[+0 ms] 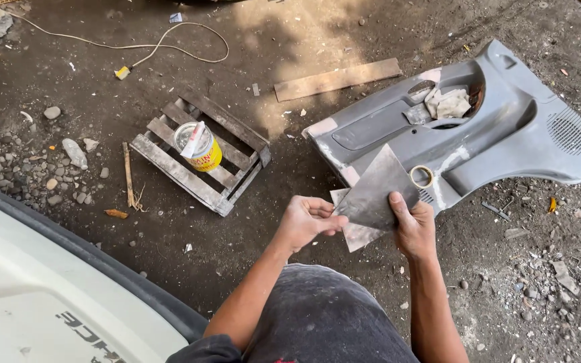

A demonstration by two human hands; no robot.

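Metal sheets: two thin grey scraper blades (374, 195) are being held at centre frame, the upper dark one overlapping a paler one below it.
Left hand (307, 222): is pinching the lower blade's edge from 9 o'clock, fingers curled tight on it.
Right hand (413, 225): is gripping the dark blade from 4 o'clock, thumb pressing up along its face.
Risk, edges: bare fingers are sliding against thin metal; a slip could likely cut skin.
Risk, drop: either blade could fall onto the gritty dirt ground (257, 242) and pick up dust.
Car body (35, 289): one white panel is sitting at 8 o'clock.
Tape roll (421, 176): one, lying on the panel just beyond the blades.
Door trim panel (519, 128): one grey, lying at 2 o'clock, with crumpled rags (448, 102) in its pocket.
Tin (200, 149): one yellow, standing on one small wooden pallet (183, 175) at 10 o'clock.
Plank (337, 79): one, at 12 o'clock.
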